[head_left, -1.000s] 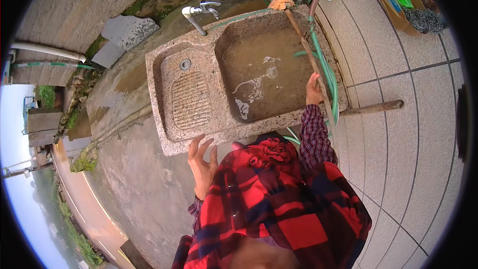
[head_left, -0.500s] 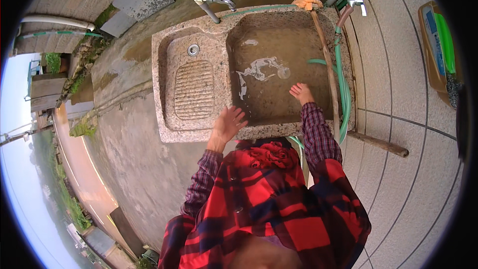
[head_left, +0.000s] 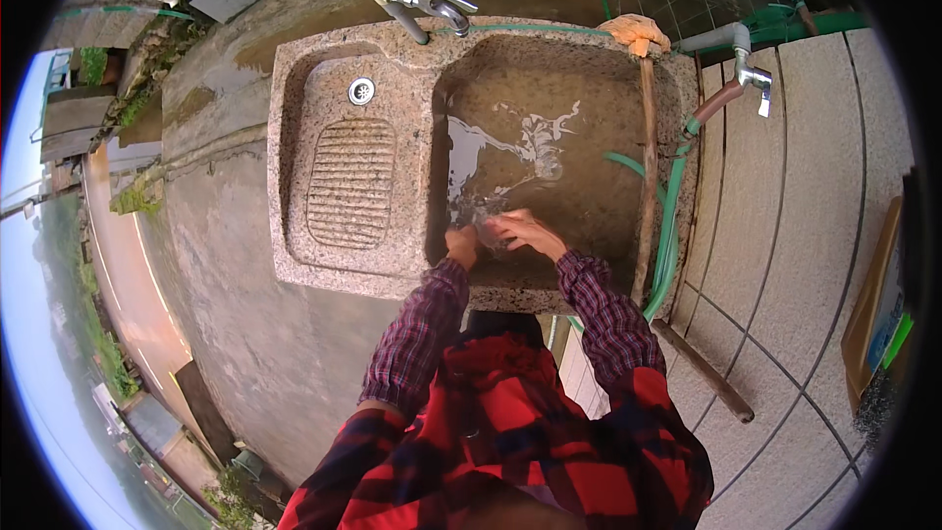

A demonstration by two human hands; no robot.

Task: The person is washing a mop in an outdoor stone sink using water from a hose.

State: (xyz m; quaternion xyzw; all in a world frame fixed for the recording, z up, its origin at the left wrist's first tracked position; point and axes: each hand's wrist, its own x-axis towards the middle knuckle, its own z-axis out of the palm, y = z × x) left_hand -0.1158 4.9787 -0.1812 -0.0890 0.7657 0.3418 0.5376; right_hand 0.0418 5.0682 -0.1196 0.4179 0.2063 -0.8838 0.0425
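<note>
Low in the larger basin of the speckled stone sink (head_left: pixel 353 280), my two hands are close together at the water (head_left: pixel 599 128). My left hand (head_left: pixel 461 244) is by the divider wall, its fingers mostly turned away and smeared. My right hand (head_left: pixel 530 234) reaches left toward it with fingers stretched out and their tips blurred. Between the hands is a pale, pinkish blur; whether it is splashing water or a thing, I cannot make out. Ripples and bright reflections spread over the brownish water.
The left basin has a ribbed board (head_left: pixel 351 182) and a metal drain (head_left: pixel 361 90). A tap (head_left: pixel 432 2) stands behind; another tap (head_left: pixel 754 77) is at right. A wooden stick (head_left: pixel 648 177) topped by an orange cloth (head_left: pixel 636 32) and a green hose (head_left: pixel 668 245) lie along the right rim.
Both hands came together in the basin: my left moved right off the divider and down to the water, my right moved left and toward me. The water's ripples and reflections have shifted.
</note>
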